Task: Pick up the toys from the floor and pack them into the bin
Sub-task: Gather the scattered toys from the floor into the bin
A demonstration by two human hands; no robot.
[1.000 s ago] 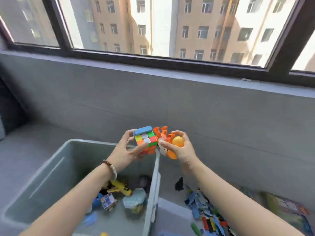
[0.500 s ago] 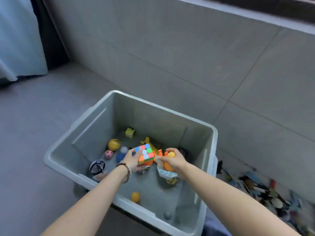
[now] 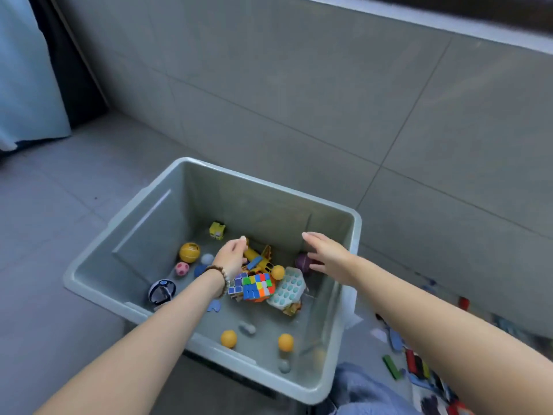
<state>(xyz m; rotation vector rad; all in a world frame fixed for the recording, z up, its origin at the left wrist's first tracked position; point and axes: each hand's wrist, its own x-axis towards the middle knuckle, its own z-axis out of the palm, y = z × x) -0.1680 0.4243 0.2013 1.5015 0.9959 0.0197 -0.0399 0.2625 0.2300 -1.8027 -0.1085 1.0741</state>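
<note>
Both hands hover over the grey bin point(image 3: 191, 167) with nothing in their grip — left hand point(image 3: 232, 256) loosely curled, right hand point(image 3: 327, 254) spread wide — so the drop seems done, and next comes reaching for the toys on the floor point(image 3: 416, 363) right of the bin.

No text, label, brand, number or sign can be read anywhere: not on the grey bin point(image 3: 329, 387), nor on the toys inside it and beside it.
</note>
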